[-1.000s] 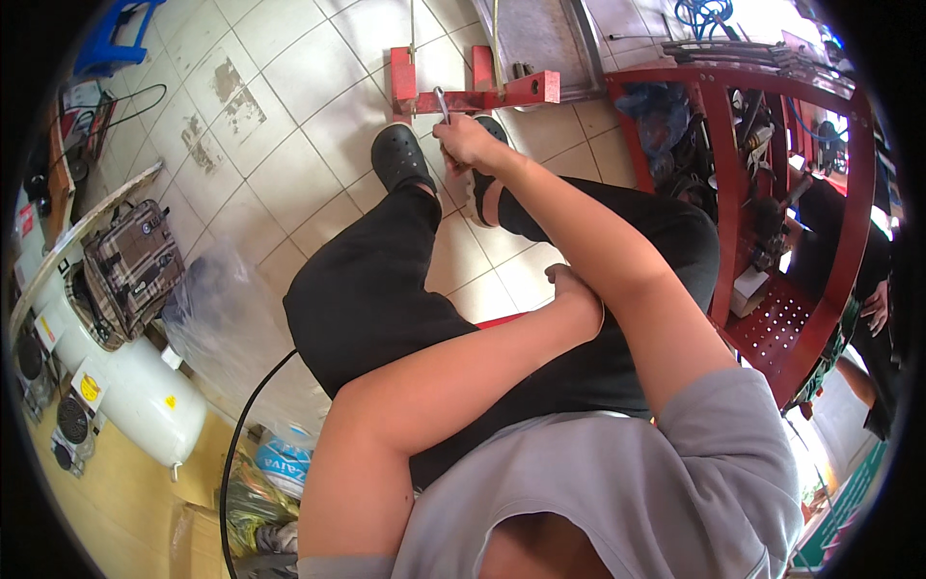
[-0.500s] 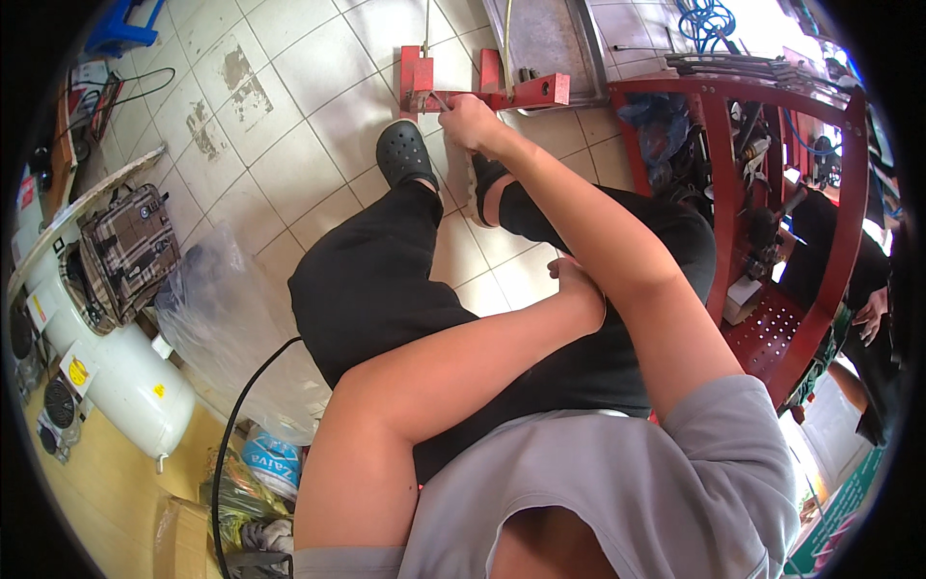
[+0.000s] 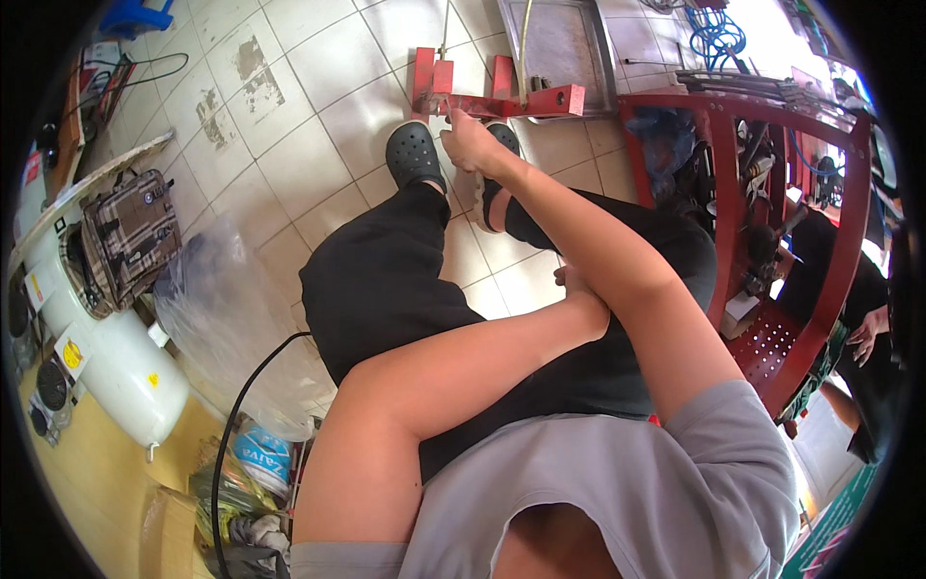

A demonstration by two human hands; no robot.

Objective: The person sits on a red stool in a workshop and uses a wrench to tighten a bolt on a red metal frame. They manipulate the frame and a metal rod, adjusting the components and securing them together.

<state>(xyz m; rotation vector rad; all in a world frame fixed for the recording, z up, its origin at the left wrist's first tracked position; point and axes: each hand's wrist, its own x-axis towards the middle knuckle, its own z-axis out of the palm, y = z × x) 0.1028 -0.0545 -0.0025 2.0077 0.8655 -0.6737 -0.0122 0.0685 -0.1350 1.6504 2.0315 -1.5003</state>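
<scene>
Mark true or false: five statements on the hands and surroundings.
The bare right hand is at the red metal frame. True.
The bare left hand touches that frame. False: the left hand is by the right forearm.
A brown plaid fabric bag is left of the black trousers. True.
The white cylindrical tank is right of the trousers. False: the tank is left.
A coiled blue hose shows at the upper right. True.

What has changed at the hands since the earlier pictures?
The right hand moved forward to the red frame, then drew back slightly toward the person. The slim metal tool projecting from it a second ago is hard to make out now, so I can't say whether it was let go. The left hand stayed by the right forearm; the left shoe stayed planted.
</scene>
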